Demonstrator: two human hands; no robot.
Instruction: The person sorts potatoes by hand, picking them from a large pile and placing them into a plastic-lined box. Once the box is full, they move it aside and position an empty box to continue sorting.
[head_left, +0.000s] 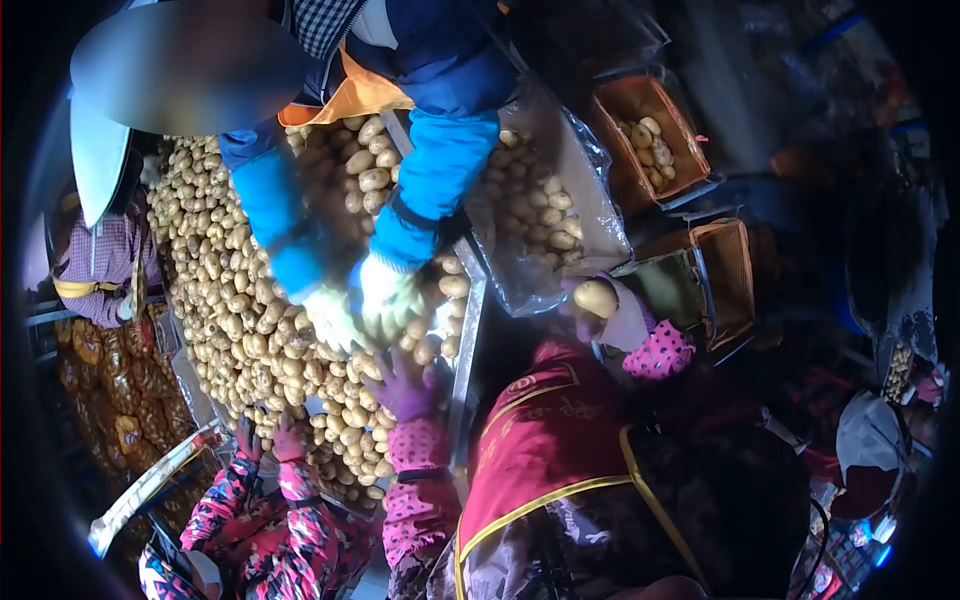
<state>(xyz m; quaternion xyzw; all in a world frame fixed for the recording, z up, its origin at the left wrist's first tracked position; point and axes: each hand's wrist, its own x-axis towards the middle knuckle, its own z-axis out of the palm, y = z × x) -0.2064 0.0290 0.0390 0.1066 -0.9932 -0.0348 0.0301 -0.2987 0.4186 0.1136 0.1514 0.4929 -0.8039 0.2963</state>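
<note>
My left hand (402,390), in a purple glove below a pink dotted sleeve, reaches onto the heap of potatoes (240,280) with its fingers spread. It is close to the pale gloves of a co-worker opposite. My right hand (622,318), in a glove that looks pale and purple, holds a single large potato (596,298) beside the plastic-lined box (590,185). More potatoes lie in that box.
A metal divider (468,350) runs between my hands. Opposite, a co-worker's blue sleeves (435,170) cross the heap. Another co-worker's hands (270,438) touch potatoes at lower left. Orange crates (725,275) stand at right, one holding potatoes. Netted bags (125,430) lie at far left.
</note>
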